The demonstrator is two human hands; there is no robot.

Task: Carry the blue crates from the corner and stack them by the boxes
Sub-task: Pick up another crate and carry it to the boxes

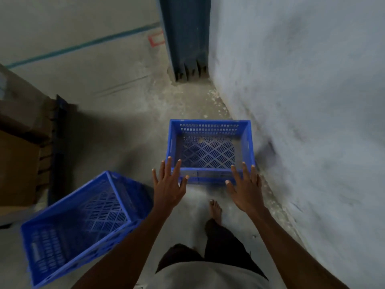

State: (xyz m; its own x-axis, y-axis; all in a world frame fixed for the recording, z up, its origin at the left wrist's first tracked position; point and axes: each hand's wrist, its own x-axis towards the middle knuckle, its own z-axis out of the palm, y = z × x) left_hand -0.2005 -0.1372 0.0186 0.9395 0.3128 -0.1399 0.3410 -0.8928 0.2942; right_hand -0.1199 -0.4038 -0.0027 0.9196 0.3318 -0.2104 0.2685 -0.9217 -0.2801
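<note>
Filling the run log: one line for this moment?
left hand open | right hand open | reaching for crate by wall | second crate near boxes

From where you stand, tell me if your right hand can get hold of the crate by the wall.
Probably yes. The right hand is open, fingers spread at the near rim of the crate by the wall, and nothing lies between them. The crate looks empty.

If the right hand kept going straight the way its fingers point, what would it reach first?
Most likely the near rim of the blue crate by the wall: the right hand, fingers spread, points at it. Whether it already touches is unclear.
</note>
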